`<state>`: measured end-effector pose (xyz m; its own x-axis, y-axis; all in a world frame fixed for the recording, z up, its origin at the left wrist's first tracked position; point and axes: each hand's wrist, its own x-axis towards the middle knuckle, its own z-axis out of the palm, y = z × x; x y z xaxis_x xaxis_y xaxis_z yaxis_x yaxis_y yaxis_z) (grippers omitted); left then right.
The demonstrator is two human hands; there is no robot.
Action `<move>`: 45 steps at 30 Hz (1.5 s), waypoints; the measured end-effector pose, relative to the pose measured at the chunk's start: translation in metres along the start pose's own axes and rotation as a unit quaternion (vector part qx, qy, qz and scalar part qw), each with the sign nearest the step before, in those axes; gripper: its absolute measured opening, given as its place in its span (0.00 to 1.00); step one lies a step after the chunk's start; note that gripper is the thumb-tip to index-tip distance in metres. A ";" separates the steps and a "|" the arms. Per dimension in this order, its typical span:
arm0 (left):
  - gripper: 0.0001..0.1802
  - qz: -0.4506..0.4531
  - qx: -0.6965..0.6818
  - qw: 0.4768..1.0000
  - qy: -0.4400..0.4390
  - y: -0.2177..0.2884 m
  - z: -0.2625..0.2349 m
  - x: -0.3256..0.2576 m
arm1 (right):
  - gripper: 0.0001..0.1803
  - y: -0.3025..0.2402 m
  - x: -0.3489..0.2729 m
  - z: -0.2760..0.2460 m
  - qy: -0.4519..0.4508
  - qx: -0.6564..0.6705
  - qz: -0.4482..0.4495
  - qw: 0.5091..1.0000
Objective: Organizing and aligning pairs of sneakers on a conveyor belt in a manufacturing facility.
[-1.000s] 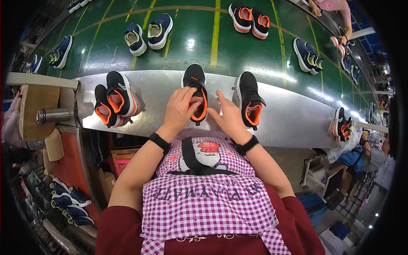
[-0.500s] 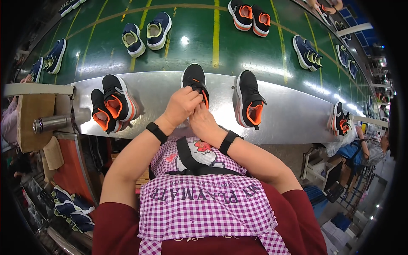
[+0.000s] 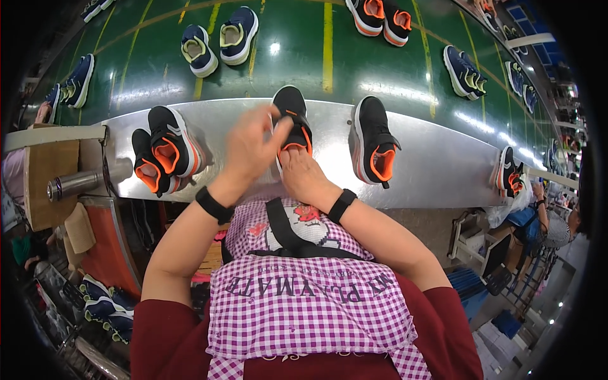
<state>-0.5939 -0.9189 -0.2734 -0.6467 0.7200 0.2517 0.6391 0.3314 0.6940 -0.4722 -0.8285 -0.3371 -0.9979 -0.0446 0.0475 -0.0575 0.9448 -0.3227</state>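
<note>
A black sneaker [image 3: 289, 100] with orange lining stands toe-away on the metal ledge in front of me. My right hand [image 3: 306, 175] is at its heel, fingers bent into the orange opening and gripping the collar. My left hand [image 3: 249, 147], blurred by motion, is at the shoe's left side; its thumb and fingers are apart, with nothing visible between them. Another black sneaker [image 3: 372, 120] with a strap stands to the right. On the left, two black-and-orange sneakers [image 3: 170, 140] stand close together.
Beyond the metal ledge [image 3: 244, 114], a green surface [image 3: 285, 63] carries several pairs, including navy sneakers [image 3: 239, 35]. A steel flask [image 3: 76, 185] lies at the left, beside a wooden board [image 3: 52, 183]. More black-and-orange shoes [image 3: 508, 174] stand at the ledge's right end.
My left hand has come off the shoe's strap and moved left, its fingers parting. My right hand has moved from the strap down to the heel opening.
</note>
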 end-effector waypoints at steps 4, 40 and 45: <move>0.14 -0.247 -0.121 0.960 -0.042 0.015 -0.011 0.037 | 0.16 -0.001 0.002 -0.015 -0.061 -0.017 -0.044 0.997; 0.12 -0.405 -0.340 0.846 -0.062 -0.010 0.054 -0.026 | 0.18 0.035 -0.019 -0.037 -0.031 0.291 0.072 0.953; 0.24 -0.389 -0.240 0.886 -0.083 -0.026 0.064 -0.036 | 0.18 0.031 -0.019 -0.031 -0.019 0.237 0.062 0.969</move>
<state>-0.5612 -0.9144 -0.3435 -0.7179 0.4807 -0.5035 -0.2485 0.4986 0.8304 -0.4543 -0.7883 -0.3184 -0.9979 0.0396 -0.0506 0.0640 0.6888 -0.7221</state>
